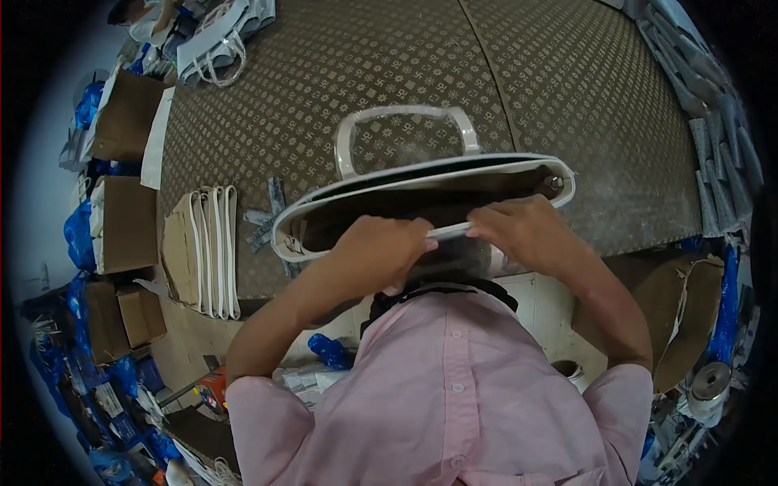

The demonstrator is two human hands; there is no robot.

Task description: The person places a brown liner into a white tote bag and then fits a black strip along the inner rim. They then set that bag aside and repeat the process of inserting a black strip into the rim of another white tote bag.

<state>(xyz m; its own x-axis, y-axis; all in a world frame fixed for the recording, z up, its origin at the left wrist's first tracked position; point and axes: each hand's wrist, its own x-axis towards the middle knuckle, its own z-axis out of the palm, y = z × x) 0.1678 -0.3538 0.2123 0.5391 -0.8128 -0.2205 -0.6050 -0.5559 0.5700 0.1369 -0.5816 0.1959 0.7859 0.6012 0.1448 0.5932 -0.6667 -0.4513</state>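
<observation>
A handbag (438, 202) with white edging lies across the near edge of the patterned table, its mouth gaping toward me and a dark brown lining showing inside. Its far handle (344, 147) stands up, seemingly wrapped in clear plastic. My left hand (374, 247) is closed on the middle of the bag's near rim, fingers pinching the white edge. Just to the right, my right hand (523, 229) pinches the same rim, with a short gap between the two hands. The bag's near side is mostly hidden below my hands.
Left of the bag stand several white-edged panels (215, 253) and grey strips (276, 198). White bags (231, 36) lie at the far left, near another person (154, 18). Grey rolled pieces (713, 174) line the right edge. Cardboard boxes (130, 223) stand along the left.
</observation>
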